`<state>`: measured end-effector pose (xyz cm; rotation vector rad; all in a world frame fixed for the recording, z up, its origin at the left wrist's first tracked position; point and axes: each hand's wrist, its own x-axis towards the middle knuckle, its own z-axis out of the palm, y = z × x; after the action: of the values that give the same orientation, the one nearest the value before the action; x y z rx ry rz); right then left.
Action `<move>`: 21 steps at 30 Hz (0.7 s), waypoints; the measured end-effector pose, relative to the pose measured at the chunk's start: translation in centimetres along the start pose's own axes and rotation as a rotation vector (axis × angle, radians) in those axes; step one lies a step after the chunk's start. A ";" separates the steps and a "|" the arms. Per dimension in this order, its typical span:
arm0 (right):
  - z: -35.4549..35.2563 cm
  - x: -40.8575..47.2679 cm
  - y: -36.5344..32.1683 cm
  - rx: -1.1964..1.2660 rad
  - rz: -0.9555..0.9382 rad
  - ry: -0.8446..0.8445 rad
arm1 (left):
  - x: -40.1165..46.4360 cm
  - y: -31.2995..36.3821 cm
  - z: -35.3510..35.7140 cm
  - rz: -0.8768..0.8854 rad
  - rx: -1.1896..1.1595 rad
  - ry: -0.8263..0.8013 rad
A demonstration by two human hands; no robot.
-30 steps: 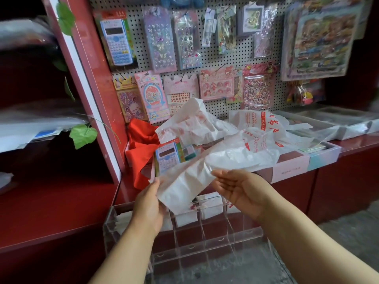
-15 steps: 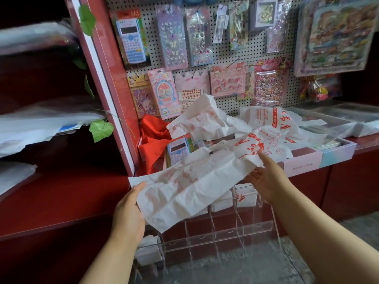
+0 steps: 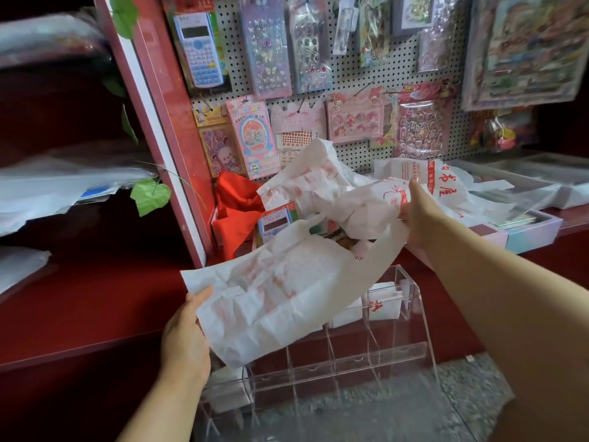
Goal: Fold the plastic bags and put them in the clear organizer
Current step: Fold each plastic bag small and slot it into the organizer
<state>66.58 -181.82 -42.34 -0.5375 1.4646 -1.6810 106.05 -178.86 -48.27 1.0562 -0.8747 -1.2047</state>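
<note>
Above the clear organizer (image 3: 318, 371), I hold a white plastic bag (image 3: 287, 288) stretched out between my hands. My left hand (image 3: 185, 336) pinches its lower left edge, thumb on top, fingers curled underneath. The bag's long axis rises from there up and to the right, its handle end pointing toward the pile of bags (image 3: 366, 189) on the red counter (image 3: 573, 218). My right hand (image 3: 420, 215) grips that upper end, fingers closed on the plastic. Under the bag's right part, folded bags (image 3: 382, 304) sit in the organizer's compartments.
</note>
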 end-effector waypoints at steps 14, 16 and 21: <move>0.2 -7.4 1.2 -0.637 -0.418 0.184 | -0.7 -0.3 -0.7 -0.053 0.016 0.021; 0.8 -9.5 1.9 -0.752 -0.744 0.352 | -0.8 -0.1 -0.9 -0.083 0.000 0.026; 5.8 -11.7 6.1 -0.919 -0.509 -0.083 | -0.7 0.0 -1.8 -0.153 -0.016 0.026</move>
<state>79.52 -175.84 -44.57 -1.5551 2.1239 -1.2068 107.68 -177.92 -48.80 1.1400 -0.7732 -1.3201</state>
